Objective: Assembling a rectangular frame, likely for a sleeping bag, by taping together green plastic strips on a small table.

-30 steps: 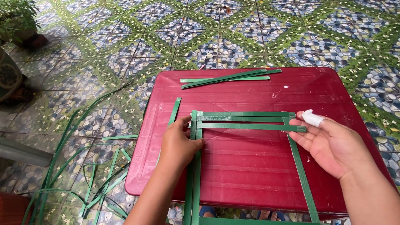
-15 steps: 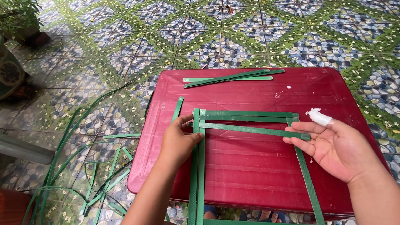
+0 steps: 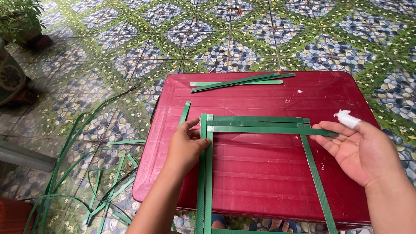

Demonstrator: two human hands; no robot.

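Note:
Green flat strips form an open frame (image 3: 260,123) on a red plastic table (image 3: 268,182). My left hand (image 3: 186,147) rests on the frame's left corner, its fingers curled over the two upright strips (image 3: 204,190) and its thumb beside them. My right hand (image 3: 359,151) lies palm up at the right with its fingers spread. Its fingertips touch the right end of a loose crosswise strip (image 3: 268,129). A small white piece (image 3: 346,118) sits at its index fingertip; whether it is a wrap or a tube I cannot tell.
Two spare green strips (image 3: 238,82) lie at the table's far edge. Long green strips (image 3: 86,182) are scattered on the patterned tile floor to the left. A potted plant (image 3: 21,21) stands at the far left. Feet in sandals (image 3: 277,225) show under the table.
My right hand has drawn back to the right and opened flatter. The crosswise strip's right end has slipped slightly downward. My left hand has stayed on the corner.

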